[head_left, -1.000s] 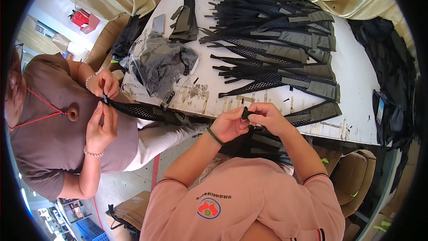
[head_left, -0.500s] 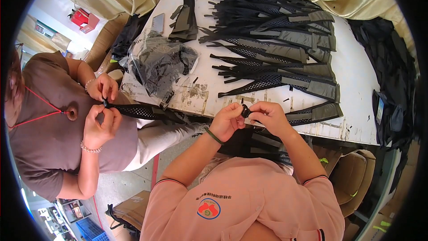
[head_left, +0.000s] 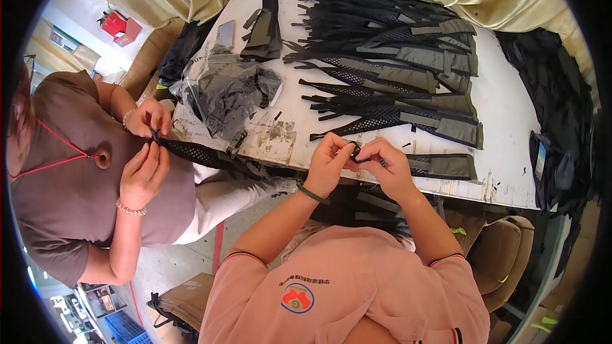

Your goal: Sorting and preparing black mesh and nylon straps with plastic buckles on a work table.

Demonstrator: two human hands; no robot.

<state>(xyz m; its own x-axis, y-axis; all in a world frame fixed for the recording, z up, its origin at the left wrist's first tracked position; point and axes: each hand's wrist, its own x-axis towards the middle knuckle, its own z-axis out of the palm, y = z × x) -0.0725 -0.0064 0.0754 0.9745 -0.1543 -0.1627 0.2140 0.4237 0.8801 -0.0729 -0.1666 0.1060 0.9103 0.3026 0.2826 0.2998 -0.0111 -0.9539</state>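
Note:
Both hands meet just above the table's front edge, fingers closed around a small black buckle with webbing. My left hand pinches it from the left, and my right hand pinches it from the right. Fingers cover much of the buckle, so how the webbing passes through it cannot be made out. Behind my right hand, a black mesh strap with a grey end panel lies along the front edge. Dark fabric with grey panels hangs below my hands at my lap.
Many similar mesh straps are heaped across the white table. A clear plastic bag of black parts lies to the left. On that side a co-worker's hands hold another strap. Dark garments hang at right, above cardboard boxes.
My left hand has turned and risen slightly, and its fingers now cover more of the buckle. My right fingers have curled in more. The co-worker's hands have closed together on their strap.

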